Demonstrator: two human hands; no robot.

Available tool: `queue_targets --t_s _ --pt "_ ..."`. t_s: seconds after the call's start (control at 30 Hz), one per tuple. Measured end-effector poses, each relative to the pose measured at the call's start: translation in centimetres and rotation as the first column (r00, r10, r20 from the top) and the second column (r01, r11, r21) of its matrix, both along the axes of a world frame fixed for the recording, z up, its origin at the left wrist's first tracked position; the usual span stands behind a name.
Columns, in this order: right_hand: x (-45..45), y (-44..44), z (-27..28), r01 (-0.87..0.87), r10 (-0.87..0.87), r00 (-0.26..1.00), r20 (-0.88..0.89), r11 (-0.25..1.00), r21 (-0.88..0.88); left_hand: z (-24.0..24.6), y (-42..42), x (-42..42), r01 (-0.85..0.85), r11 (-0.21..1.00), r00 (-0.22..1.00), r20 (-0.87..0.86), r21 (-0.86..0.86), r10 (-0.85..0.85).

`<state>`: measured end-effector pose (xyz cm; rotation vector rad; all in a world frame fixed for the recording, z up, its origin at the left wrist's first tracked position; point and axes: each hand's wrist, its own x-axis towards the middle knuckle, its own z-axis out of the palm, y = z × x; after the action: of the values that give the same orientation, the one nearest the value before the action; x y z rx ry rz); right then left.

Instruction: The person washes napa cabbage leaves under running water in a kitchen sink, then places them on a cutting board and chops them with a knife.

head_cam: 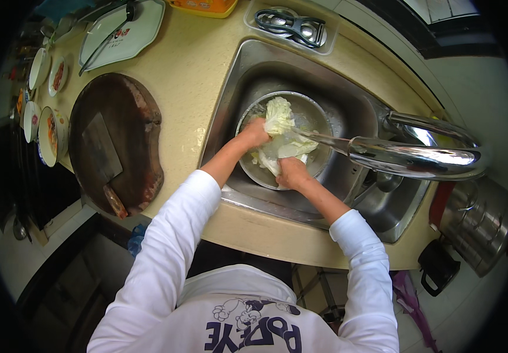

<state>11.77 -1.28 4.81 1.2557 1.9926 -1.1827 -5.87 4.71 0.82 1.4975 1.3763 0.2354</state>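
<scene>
My left hand [255, 133] grips a pale cabbage leaf [279, 115] over a round metal basin [326, 119]. Lower in the basin, my right hand [292, 172] holds the white stem of another cabbage leaf [301, 147]. Water runs from the chrome faucet [412, 155] onto the leaves, between my two hands. The basin stands in the larger bowl of a stainless steel sink [351, 103] and holds water. Small leaf pieces lie in it near my hands. My fingertips are partly hidden by the leaves.
Left of the sink lies a round wooden chopping board [121, 97] with a cleaver [102, 145] on it. Bowls of cut food [61, 132] stand beyond. A platter [145, 33] bears a ladle. Behind the sink sits a plastic tray [331, 42] with a peeler. A metal pot [479, 220] is at right.
</scene>
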Motion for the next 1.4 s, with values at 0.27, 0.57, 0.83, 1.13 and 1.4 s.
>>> queue_targets --t_s 0.27,0.57,0.83,1.13,1.4 --pt "2.5 2.7 1.6 0.286 0.057 0.829 -0.556 0.812 0.509 -1.1 -1.6 -0.2 0.06 0.868 0.947 0.303 -0.493 0.107" --pt "2.8 5.0 0.2 0.539 -0.319 0.841 -0.437 0.561 0.628 -0.1 -1.0 1.5 -0.388 0.922 0.887 -0.273 -0.003 0.372" --pt "3.1 0.9 -5.6 0.083 -0.028 0.993 -0.11 0.841 0.535 -0.8 -1.8 4.7 -0.086 0.908 0.856 -0.436 0.409 0.277" --pt "2.4 2.1 -4.7 0.02 0.025 0.998 -0.058 0.749 0.662 -2.6 1.4 2.6 -0.488 0.853 0.826 -0.414 -0.184 0.383" --pt "3.8 2.0 -6.9 0.085 -0.003 0.992 -0.126 0.754 0.651 -3.1 0.8 0.6 -0.497 0.434 0.711 -0.066 -0.752 0.7"
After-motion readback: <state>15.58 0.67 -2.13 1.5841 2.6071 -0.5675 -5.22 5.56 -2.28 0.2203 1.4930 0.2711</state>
